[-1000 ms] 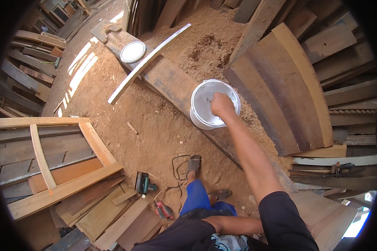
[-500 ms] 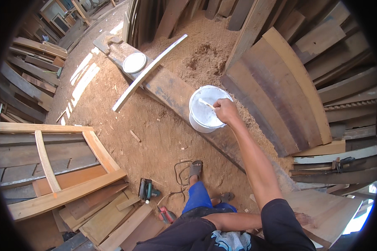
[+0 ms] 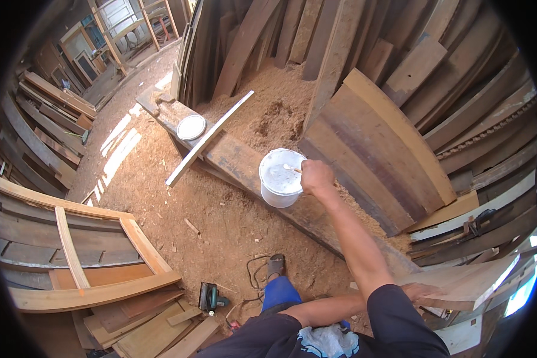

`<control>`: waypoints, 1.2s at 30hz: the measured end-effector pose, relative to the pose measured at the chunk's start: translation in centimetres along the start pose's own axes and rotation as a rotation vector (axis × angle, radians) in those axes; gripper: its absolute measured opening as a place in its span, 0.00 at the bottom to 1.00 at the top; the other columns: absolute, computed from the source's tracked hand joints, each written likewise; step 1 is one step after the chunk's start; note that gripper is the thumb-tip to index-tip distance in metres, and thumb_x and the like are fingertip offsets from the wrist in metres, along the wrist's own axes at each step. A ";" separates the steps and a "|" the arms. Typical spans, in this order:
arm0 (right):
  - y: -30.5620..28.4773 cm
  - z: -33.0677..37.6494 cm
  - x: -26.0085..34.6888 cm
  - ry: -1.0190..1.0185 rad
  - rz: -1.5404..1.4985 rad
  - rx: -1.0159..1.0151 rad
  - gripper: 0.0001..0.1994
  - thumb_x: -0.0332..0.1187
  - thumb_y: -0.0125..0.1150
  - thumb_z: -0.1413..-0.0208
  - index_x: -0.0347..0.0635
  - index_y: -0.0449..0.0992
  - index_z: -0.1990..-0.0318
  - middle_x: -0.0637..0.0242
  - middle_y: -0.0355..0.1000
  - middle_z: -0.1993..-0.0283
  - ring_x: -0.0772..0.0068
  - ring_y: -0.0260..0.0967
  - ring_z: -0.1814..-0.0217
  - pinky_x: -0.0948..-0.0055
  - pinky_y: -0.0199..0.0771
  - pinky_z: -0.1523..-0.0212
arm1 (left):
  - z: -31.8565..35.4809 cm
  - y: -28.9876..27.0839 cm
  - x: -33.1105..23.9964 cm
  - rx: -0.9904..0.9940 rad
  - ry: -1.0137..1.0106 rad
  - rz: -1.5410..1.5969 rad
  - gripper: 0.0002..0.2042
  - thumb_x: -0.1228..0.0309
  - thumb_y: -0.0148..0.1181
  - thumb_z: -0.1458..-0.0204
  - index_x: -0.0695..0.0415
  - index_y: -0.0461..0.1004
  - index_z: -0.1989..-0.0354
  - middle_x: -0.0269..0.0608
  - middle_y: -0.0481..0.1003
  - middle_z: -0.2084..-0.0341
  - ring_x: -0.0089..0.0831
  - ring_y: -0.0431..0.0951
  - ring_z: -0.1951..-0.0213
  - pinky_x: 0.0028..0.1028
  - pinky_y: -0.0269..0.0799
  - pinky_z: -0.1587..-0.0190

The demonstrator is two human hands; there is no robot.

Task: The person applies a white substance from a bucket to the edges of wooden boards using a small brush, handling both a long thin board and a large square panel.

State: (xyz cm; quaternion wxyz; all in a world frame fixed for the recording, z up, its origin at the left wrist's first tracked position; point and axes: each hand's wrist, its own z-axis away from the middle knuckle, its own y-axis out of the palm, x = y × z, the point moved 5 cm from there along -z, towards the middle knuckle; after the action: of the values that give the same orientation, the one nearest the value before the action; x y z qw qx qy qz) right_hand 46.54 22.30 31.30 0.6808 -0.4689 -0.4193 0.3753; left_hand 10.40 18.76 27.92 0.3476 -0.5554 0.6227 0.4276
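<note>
My right hand [image 3: 318,177] grips a short pale stick [image 3: 292,168] with a white rounded end, held over the mouth of a white bucket [image 3: 280,198]. Whitish material coats the bucket's inside; whether the stick touches it, I cannot tell. The bucket stands on a long, worn wooden plank [image 3: 238,153]. My left forearm crosses under my right arm, and my left hand [image 3: 419,290] is closed on the near edge of a wide light wooden board [image 3: 468,279] at the lower right. Shade hides part of its fingers.
A round white lid [image 3: 191,127] and a narrow pale strip of wood [image 3: 212,136] lie on the plank. A wide panel [image 3: 376,152] leans at the right among stacked boards. At lower left are a wooden frame [image 3: 71,244] and a green power tool [image 3: 212,298] with a cable.
The view has shifted, so most floor things appear lower. The wooden board at my left hand has tilted up. My right hand still holds the stick at the bucket.
</note>
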 end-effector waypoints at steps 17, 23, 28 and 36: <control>6.2 -3.5 -1.2 0.009 -0.245 0.208 0.14 0.28 0.60 0.51 0.42 0.84 0.56 0.50 0.81 0.54 0.52 0.80 0.53 0.59 0.78 0.52 | 1.6 -0.5 0.2 0.005 -0.008 0.086 0.24 0.74 0.62 0.50 0.60 0.71 0.41 0.44 0.79 0.59 0.30 0.77 0.59 0.32 0.74 0.55; -2.7 2.7 -2.6 -0.136 -0.836 0.170 0.18 0.29 0.61 0.55 0.38 0.84 0.54 0.54 0.82 0.57 0.60 0.78 0.53 0.62 0.73 0.47 | 2.0 0.4 -0.2 0.058 -0.045 0.013 0.23 0.74 0.62 0.50 0.60 0.72 0.42 0.44 0.79 0.59 0.30 0.77 0.59 0.33 0.75 0.55; -14.2 13.4 -1.4 -0.249 -1.025 -0.048 0.15 0.29 0.52 0.39 0.34 0.78 0.47 0.65 0.78 0.65 0.77 0.73 0.61 0.71 0.72 0.54 | 1.5 1.6 0.4 0.130 -0.077 -0.052 0.23 0.73 0.62 0.49 0.61 0.73 0.43 0.44 0.79 0.59 0.30 0.77 0.59 0.33 0.75 0.55; -26.3 34.2 -5.5 -0.235 -1.033 -0.640 0.14 0.28 0.53 0.35 0.33 0.76 0.46 0.68 0.76 0.67 0.79 0.72 0.64 0.74 0.73 0.60 | -2.3 3.0 0.3 0.206 -0.153 -0.131 0.22 0.73 0.63 0.49 0.61 0.73 0.44 0.44 0.79 0.60 0.30 0.78 0.59 0.33 0.75 0.54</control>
State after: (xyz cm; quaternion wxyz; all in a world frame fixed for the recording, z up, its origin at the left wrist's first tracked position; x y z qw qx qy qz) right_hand 16.04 21.05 62.34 0.5493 -0.3418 -0.7562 -0.0984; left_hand 7.50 16.53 29.00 0.4765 -0.5221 0.5972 0.3790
